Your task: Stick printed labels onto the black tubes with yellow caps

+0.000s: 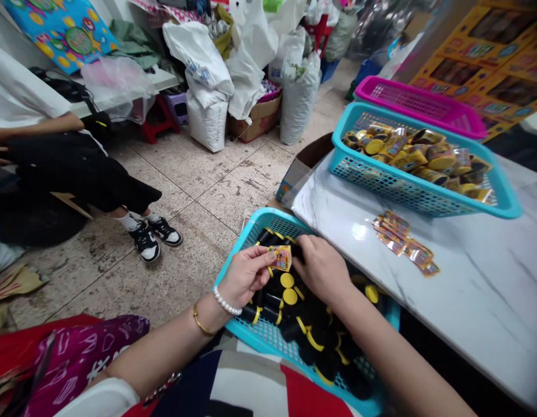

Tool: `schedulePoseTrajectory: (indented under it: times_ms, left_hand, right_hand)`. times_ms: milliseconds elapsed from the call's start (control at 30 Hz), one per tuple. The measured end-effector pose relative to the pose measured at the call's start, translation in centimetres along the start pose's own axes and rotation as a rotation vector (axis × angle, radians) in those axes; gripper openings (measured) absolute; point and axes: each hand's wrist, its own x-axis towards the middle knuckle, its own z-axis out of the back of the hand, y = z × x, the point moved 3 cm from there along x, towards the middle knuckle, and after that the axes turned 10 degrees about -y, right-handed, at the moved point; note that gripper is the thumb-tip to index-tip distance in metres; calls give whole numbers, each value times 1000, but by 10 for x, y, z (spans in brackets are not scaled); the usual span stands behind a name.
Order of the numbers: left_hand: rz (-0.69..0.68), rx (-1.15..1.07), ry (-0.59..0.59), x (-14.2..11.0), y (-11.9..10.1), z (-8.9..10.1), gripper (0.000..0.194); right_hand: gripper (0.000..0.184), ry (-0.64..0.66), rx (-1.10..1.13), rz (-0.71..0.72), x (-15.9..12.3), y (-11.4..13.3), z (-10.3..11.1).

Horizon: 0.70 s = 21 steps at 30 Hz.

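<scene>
My left hand pinches a small yellow printed sticker between thumb and fingers, over a blue basket on my lap. The basket holds several black containers with yellow caps. My right hand is curled, knuckles up, right beside the sticker and over the containers; what its fingers grip is hidden. Both hands meet at the sticker's edges.
A white marble table bears several loose stickers, a second blue basket of wrapped yellow containers and a pink basket. A seated person's legs and black sneakers are at left. White bags crowd the back floor.
</scene>
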Motion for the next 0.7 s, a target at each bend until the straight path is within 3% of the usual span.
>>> schedulePoseTrajectory:
  times_ms: [133,233,300,567,700]
  left_hand:
    - [29,-37,6,2,1,0,26]
    - [53,-57,23,3,2,-1,20]
    - [64,-73,31,2,2,-1,18]
    - [181,-162,197,-5,-3,-8,16]
    - [195,-152,222,-3,0,-7,15]
  right_hand:
    - [22,-134,623,-257,-17,-11,31]
    - [26,-48,1038,-482,-28,-10,36]
    - [29,9,1178,-556,-31,-6,31]
    - [25,-3,1131,-667,-31,-2,20]
    - [23,-34,1127,-601,-34,2,21]
